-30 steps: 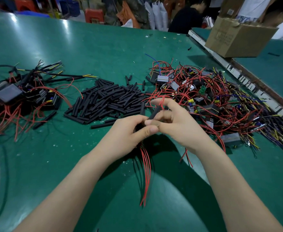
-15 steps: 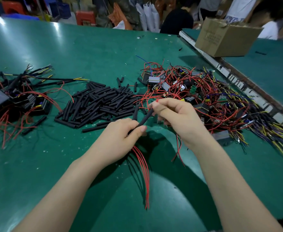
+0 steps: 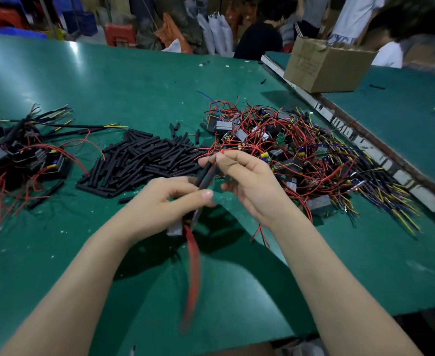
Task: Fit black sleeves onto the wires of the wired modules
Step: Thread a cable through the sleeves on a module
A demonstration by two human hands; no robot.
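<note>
My left hand (image 3: 165,201) grips a wired module (image 3: 176,228) whose red wires (image 3: 193,273) hang blurred toward the table's near edge. A black sleeve (image 3: 207,173) runs up from that hand to my right hand (image 3: 247,181), whose thumb and forefinger pinch its top end, where a red wire tip shows. A heap of loose black sleeves (image 3: 144,160) lies just beyond my left hand. Behind my right hand spreads a tangled pile of modules with red, yellow and blue wires (image 3: 288,155). A pile of sleeved modules (image 3: 23,152) sits at the far left.
Everything lies on a green table (image 3: 134,80). A metal rail (image 3: 365,140) runs diagonally along its right side, with a cardboard box (image 3: 326,65) on the neighbouring table beyond it. People sit and stand at the back.
The sleeve has slid further along the wires, now standing steeper between my hands. The module's grey body has come into view under my left hand, and the red wires swing blurred.
</note>
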